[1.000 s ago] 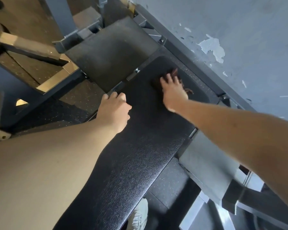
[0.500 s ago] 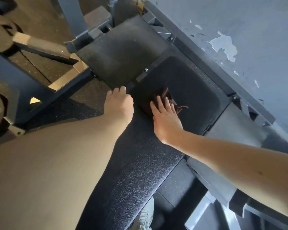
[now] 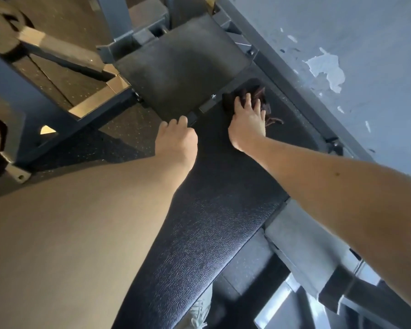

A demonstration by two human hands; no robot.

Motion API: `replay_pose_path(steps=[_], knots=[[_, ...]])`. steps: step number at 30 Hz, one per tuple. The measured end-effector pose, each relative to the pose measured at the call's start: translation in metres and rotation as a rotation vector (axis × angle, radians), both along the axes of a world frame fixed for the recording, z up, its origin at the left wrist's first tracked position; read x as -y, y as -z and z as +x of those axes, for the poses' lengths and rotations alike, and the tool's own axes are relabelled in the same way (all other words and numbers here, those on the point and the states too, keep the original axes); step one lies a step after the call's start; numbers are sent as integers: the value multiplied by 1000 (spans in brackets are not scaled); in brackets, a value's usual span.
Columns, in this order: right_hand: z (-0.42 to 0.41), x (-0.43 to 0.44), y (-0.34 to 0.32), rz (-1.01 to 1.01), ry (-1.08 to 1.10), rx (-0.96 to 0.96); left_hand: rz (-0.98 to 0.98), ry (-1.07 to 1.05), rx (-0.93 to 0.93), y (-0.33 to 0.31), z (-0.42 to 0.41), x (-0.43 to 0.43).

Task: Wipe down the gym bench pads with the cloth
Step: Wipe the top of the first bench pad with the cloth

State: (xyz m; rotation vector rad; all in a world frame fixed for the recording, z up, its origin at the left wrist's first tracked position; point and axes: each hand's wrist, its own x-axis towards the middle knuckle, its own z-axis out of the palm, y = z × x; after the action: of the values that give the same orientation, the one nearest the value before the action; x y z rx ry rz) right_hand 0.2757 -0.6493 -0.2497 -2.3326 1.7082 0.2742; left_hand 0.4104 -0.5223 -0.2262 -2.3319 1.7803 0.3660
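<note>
A long black textured bench pad (image 3: 207, 222) runs from the bottom of the view up to the middle. Beyond it lies a duller, dusty-looking seat pad (image 3: 183, 65). My right hand (image 3: 248, 122) presses a dark brown cloth (image 3: 259, 93) flat on the far end of the long pad, fingers spread over it. The cloth bunches out past the fingertips. My left hand (image 3: 177, 141) rests on the pad's left edge with its fingers curled over the side.
A grey metal frame (image 3: 292, 91) runs along the right of the pads, next to a grey wall (image 3: 365, 43) with peeling paint. Frame bars (image 3: 64, 53) and weight plates (image 3: 0, 22) stand at the left on speckled rubber floor. A shoe (image 3: 197, 314) shows below the pad.
My right hand has slid the cloth away from me, from mid-pad to the pad's far end near the hinge. My left hand has stayed on the left edge.
</note>
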Motion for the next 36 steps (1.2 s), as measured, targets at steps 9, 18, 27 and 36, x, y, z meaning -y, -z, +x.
replay_pose_path(steps=[9, 18, 27, 36], knots=[[-8, -66, 8, 47, -305, 132, -35, -17, -27, 0, -3, -1], [19, 47, 8, 35, -180, 76, -42, 2, -27, -1, -3, -3], [-2, 96, 3, 22, 238, 19, -60, -7, -57, 1, 0, -5], [-9, 61, 1, 21, 346, 5, -60, -4, -58, 3, -1, -3]])
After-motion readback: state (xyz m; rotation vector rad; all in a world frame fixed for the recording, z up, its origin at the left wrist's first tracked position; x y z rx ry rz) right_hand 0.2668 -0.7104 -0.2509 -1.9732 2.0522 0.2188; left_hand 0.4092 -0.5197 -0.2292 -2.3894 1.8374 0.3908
